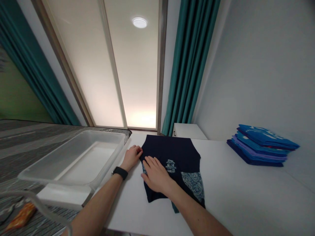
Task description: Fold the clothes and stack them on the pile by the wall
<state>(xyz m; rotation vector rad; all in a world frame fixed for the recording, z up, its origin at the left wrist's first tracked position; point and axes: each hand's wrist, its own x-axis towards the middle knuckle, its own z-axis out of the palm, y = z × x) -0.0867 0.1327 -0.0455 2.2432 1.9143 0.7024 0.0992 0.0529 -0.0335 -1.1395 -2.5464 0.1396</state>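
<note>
A dark navy apron lies spread on the white table, with a light patterned print at its middle and a blue swirl-patterned patch low on its right side. My left hand, with a black watch on the wrist, is at the apron's left edge. Its fingers are curled together on the cloth there. Flat on the left part of the apron rests my right hand, fingers stretched out. Beneath that forearm a short dark green strip shows past the lower edge.
Folded blue and purple cloths form a stack on the table's right, near the wall. To the left stands a translucent plastic bin on a striped grey surface. An orange packet and a pale curved tube are at lower left.
</note>
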